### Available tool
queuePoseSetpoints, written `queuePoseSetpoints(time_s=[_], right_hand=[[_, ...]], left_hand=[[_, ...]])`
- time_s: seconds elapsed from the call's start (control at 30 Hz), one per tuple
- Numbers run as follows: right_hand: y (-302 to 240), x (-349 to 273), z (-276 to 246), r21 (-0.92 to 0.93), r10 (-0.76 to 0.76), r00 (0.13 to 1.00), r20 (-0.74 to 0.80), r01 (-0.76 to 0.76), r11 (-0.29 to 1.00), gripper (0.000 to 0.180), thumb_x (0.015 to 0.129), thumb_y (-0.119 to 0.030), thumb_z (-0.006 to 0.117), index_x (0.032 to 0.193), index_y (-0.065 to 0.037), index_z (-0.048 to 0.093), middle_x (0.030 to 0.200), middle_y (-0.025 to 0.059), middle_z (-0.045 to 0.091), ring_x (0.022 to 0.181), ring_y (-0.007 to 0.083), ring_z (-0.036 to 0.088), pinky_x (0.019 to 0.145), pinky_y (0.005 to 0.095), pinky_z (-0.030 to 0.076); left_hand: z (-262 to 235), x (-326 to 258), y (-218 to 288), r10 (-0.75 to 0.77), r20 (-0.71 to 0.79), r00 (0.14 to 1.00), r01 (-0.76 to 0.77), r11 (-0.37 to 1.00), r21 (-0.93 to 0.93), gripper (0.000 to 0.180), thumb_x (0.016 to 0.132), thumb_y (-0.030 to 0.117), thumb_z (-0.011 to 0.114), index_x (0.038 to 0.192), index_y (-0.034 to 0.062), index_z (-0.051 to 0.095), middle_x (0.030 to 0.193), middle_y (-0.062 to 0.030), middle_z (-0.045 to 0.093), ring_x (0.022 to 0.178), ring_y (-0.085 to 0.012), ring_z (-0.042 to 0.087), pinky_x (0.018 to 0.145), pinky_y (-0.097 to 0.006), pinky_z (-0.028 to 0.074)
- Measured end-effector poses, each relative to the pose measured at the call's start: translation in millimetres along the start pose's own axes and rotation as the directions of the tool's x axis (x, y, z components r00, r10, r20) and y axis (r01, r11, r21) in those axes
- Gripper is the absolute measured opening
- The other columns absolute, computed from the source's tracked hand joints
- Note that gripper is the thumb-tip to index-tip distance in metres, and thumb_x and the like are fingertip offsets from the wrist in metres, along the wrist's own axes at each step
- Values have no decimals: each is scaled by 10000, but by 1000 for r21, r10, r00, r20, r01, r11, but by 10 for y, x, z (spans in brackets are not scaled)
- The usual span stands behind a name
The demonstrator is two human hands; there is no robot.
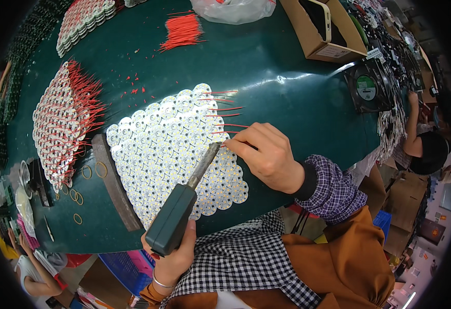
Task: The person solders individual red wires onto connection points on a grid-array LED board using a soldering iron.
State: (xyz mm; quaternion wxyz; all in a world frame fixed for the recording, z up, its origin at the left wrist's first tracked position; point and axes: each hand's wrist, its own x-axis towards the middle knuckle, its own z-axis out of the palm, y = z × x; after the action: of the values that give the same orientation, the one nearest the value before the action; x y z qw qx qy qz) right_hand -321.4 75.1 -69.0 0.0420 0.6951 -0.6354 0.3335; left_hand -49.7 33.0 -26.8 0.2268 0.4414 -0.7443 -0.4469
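Observation:
A sheet of joined round white LED boards [158,154] lies flat on the green table in front of me. My left hand [176,261] is wrapped round the dark green handle of a soldering iron [172,222]. The iron's tip meets the right part of the sheet, close to my right fingertips. My right hand [267,155] pinches a thin red wire, its end by the tip; the fingers cover most of it. Above, several red wires [228,108] stick out rightward from the sheet's edge.
A dark metal bar [115,181] lies along the sheet's left edge. Further left are a stack of wired LED boards [60,126] and several rubber bands [76,196]. Cut red wires [182,32], a cardboard box [324,44] and a black fan [368,87] sit farther back. Other people work nearby.

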Motion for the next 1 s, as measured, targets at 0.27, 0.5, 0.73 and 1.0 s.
queuePoseSetpoints(time_s=[0.27,0.5,0.73,1.0], right_hand=[[-11,-17,-4,-11,3,1000,8,-2,1000,192,749,-43,704,940,-30,687,859,44,605,784,203,613,691,330,482],[-32,5,-11,-25,-69,997,-33,68,997,195,765,-65,703,957,-35,701,873,45,645,825,216,640,786,358,513],[-46,-23,6,-9,-65,998,15,65,998,192,770,-65,703,960,-38,702,860,44,647,825,220,643,821,370,525],[-51,-11,8,-11,-67,998,18,67,998,181,759,-60,700,937,-32,689,867,48,639,840,222,636,831,367,519]], left_hand=[[-104,-250,-115,-207,29,978,207,940,-271,308,882,-32,740,1184,-27,676,1022,-74,704,767,-108,632,677,-259,524],[-145,-236,-52,-162,21,987,163,962,-217,331,887,-36,729,1213,-19,672,1085,-85,706,835,-117,648,717,-261,534],[-61,-139,1,-73,-55,996,68,994,-82,108,839,32,782,929,-14,744,818,-87,724,639,-183,667,605,-312,512],[-47,-94,-56,13,-33,999,-14,1000,-26,126,813,44,784,910,-12,727,784,-107,688,603,-247,645,585,-337,498]])
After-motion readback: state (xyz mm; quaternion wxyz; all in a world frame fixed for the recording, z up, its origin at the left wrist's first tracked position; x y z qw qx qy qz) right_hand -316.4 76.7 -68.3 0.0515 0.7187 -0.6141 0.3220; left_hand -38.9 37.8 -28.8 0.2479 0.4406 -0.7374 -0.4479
